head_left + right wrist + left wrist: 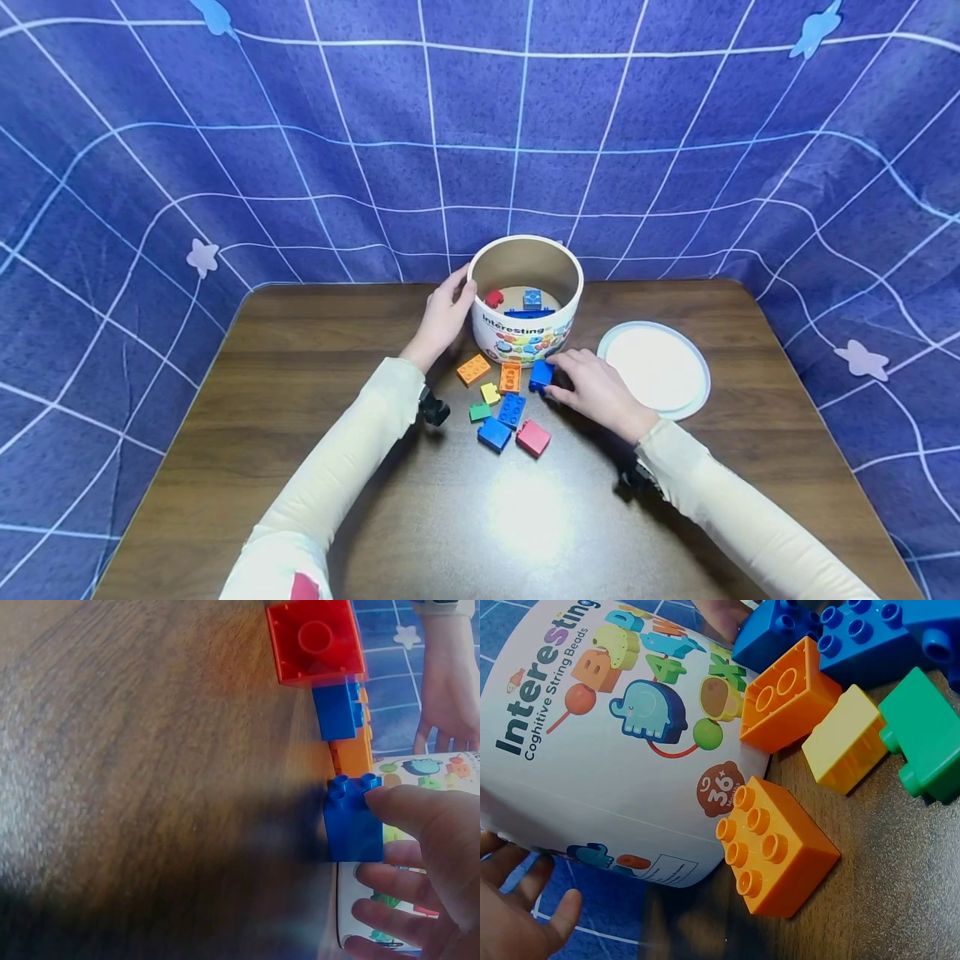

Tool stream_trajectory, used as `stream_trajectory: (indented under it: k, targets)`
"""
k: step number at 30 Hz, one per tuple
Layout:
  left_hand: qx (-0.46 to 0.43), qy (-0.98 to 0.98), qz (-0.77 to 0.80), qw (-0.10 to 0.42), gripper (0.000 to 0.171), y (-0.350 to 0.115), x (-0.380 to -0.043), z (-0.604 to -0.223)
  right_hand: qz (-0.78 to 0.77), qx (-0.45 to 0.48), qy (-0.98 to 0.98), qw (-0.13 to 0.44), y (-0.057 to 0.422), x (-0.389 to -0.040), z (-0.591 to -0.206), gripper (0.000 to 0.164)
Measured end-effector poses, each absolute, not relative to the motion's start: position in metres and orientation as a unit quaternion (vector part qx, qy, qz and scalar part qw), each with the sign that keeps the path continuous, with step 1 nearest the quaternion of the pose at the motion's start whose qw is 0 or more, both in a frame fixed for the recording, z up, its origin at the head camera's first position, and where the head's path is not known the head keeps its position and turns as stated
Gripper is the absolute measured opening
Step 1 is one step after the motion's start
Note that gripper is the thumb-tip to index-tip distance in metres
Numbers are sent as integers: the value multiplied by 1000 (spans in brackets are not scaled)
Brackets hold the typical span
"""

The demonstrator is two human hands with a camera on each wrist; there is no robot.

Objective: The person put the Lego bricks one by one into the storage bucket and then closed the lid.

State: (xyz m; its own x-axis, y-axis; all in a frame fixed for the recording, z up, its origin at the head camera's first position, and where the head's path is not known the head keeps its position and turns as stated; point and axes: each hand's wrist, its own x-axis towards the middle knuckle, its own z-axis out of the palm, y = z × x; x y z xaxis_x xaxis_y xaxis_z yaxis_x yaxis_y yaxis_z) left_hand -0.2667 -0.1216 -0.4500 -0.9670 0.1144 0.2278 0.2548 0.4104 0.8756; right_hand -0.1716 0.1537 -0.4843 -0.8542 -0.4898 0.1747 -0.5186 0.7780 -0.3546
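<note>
My left hand (pixel 441 321) rests against the left side of a round white bucket (pixel 487 333) printed with "Interesting" and colourful toys. In the left wrist view its fingers (pixel 531 885) lie fairly straight along the bucket wall, thumb apart. Inside the bucket sit a red brick (pixel 494 298), a light blue brick (pixel 532 299) and a long dark blue piece (pixel 529 314). At the bucket's front right, my right hand (pixel 592 385) pinches a blue brick (pixel 354 829) between thumb and fingers, close over the table.
In front of the bucket lie orange bricks (pixel 473 370), a yellow brick (pixel 490 393), a green brick (pixel 480 412), blue bricks (pixel 494 434) and a red brick (pixel 533 438). Right of them a round white lid (pixel 656 371) lies on the wooden table (pixel 300 367). Behind hangs a blue gridded cloth (pixel 480 100).
</note>
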Motion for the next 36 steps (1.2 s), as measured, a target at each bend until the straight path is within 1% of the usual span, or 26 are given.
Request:
stream_trajectory:
  k: [9, 19, 27, 36]
  targets:
    - [-109, -840, -528, 62, 51, -122, -267, -452, 190, 261, -946, 23, 153, -171, -484, 54]
    - [-110, -840, -527, 62, 51, -122, -266, -450, 190, 260, -946, 23, 155, -170, -483, 49]
    - [-107, -841, -527, 64, 51, -122, -267, -451, 194, 245, -950, 1, 160, -168, -477, 52]
    - [-107, -841, -527, 68, 51, -122, -268, -453, 192, 267, -944, 28, 165, -162, -458, 52]
